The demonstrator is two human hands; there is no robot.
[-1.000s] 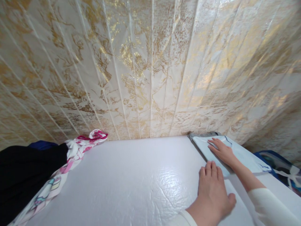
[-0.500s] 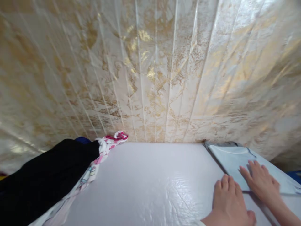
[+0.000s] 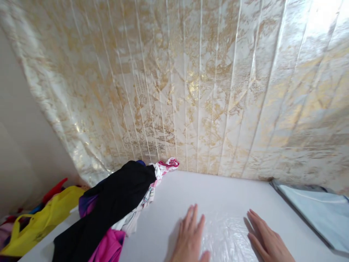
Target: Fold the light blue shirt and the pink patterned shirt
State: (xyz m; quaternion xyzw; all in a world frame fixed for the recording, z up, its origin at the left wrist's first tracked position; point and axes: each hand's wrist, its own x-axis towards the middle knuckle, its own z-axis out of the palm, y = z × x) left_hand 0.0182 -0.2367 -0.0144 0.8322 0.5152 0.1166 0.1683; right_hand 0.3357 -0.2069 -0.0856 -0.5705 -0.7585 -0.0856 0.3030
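Note:
My left hand (image 3: 189, 236) lies flat and open on the white table (image 3: 218, 193), fingers pointing away from me. My right hand (image 3: 265, 238) is open too, flat on the glossy tabletop a little to the right. Neither hand holds anything. Left of my left hand is a heap of clothes: a black garment (image 3: 114, 203) on top, a white and pink printed cloth (image 3: 160, 169) behind it, and a magenta piece (image 3: 109, 245) at the front. A folded pale blue garment (image 3: 319, 211) lies at the table's right edge, apart from my right hand.
A white and gold marbled sheet (image 3: 191, 91) hangs as a wall right behind the table. A yellow bag (image 3: 40, 222) and red cloth (image 3: 54, 187) sit low at the far left, beside a plain beige wall (image 3: 16, 145).
The view has swung left. Both hands have left the folded pale blue garment and now lie flat on the bare tabletop nearer the clothes heap.

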